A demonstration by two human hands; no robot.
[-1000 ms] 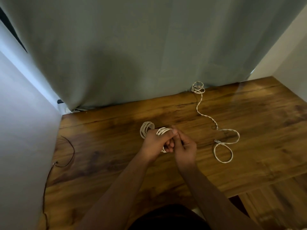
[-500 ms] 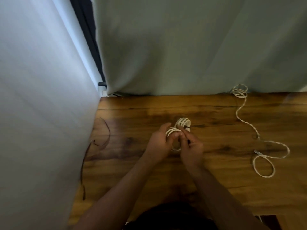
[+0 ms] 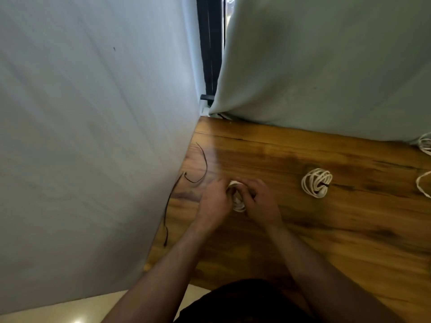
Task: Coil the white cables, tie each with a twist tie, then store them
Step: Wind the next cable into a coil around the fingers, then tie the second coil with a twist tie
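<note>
Holding a small white cable coil (image 3: 238, 201) between them, the left hand (image 3: 215, 202) and right hand (image 3: 262, 202) curl their fingers around it above the tabletop (image 3: 349, 229); its long axis runs away from the person. A second coil (image 3: 316, 183) lies well apart, to the right.

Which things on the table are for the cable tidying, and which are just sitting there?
For the job:
- white coil held by the left hand and right hand
- tied coil on the wooden table
- loose white cable at the right edge
- thin dark wires, perhaps twist ties

Just there:
- grey curtain
</note>
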